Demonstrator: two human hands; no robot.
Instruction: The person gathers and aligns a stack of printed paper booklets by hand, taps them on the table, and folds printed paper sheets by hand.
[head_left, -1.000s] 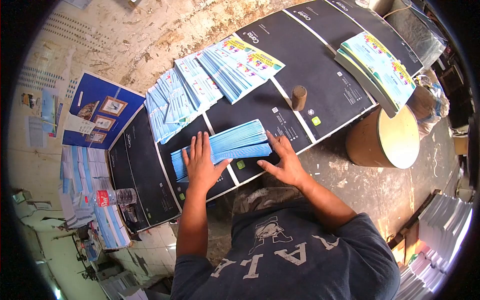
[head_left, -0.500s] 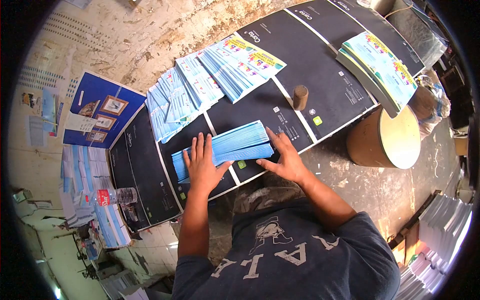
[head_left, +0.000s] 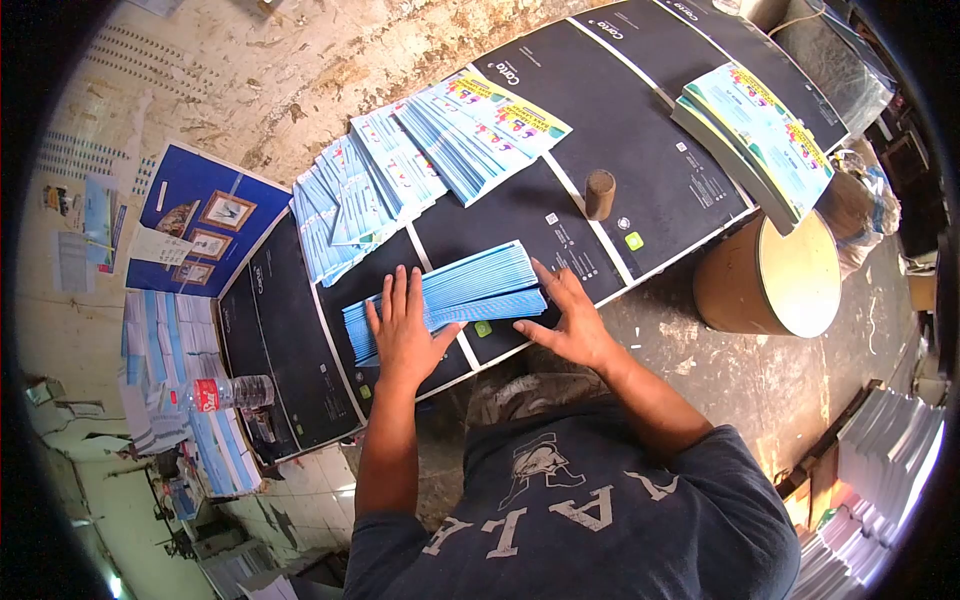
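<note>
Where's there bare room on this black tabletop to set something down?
Free: the black tabletop between the brown cylinder and the thick booklet stack. A smaller patch lies between the blue board and the blue bundle. Crowded: around the fanned booklets, left hand and right hand.

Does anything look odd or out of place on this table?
Yes. The far-right booklet stack seems to jut past the edge of the table near the barrel, so it looks precarious. The blue bundle under the left hand is askew too: its layers fan apart unevenly.
</note>
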